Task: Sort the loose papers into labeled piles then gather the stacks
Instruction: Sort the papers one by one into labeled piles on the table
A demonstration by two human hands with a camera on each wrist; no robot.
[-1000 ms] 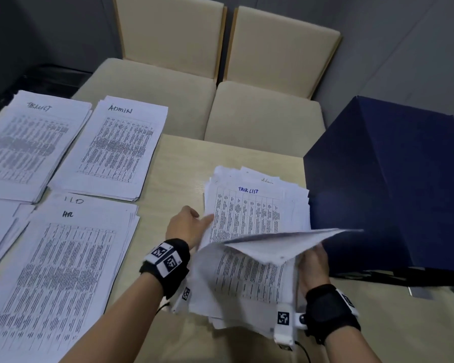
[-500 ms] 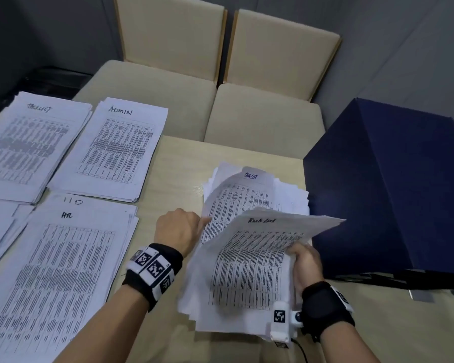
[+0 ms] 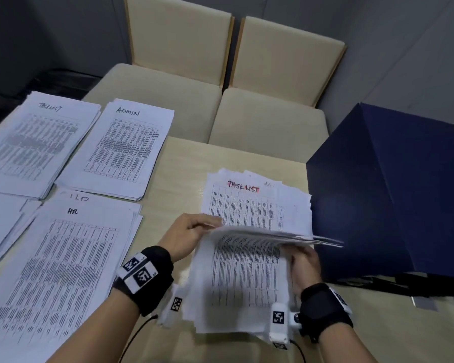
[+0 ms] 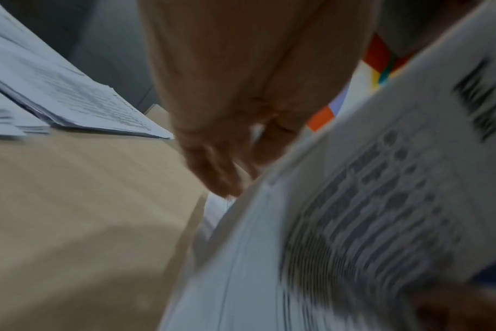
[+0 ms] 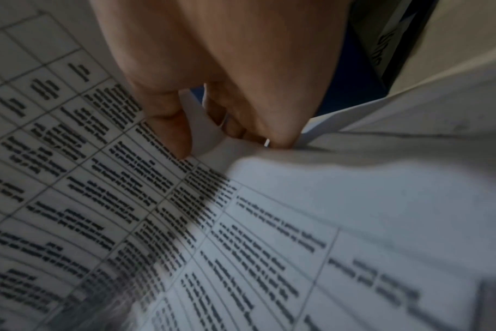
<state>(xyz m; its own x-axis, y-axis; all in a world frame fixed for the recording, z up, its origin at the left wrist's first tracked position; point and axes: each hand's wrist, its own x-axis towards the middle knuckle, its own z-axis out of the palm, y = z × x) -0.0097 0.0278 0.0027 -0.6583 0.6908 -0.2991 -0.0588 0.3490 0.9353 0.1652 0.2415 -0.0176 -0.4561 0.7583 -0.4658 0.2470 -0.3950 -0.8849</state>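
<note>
- Nearest us, our right hand [image 3: 303, 260] pinches the lifted sheets [image 3: 273, 235] between thumb and fingers [image 5: 167, 125]; they now arch higher than half a second ago.
- Our left hand [image 3: 188, 235], fingers loosely curled, touches the sheets' left edge.
- Beneath, on the desk [image 3: 184, 163], the unsorted pile [image 3: 249, 203] newly shows a red TASKLIST page.
- Farther left lie the labeled piles [image 3: 123, 148].

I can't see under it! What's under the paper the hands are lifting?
Under the lifted sheet lies a messy unsorted pile; its top page reads TASKLIST in red. The pages further down are covered.
</note>
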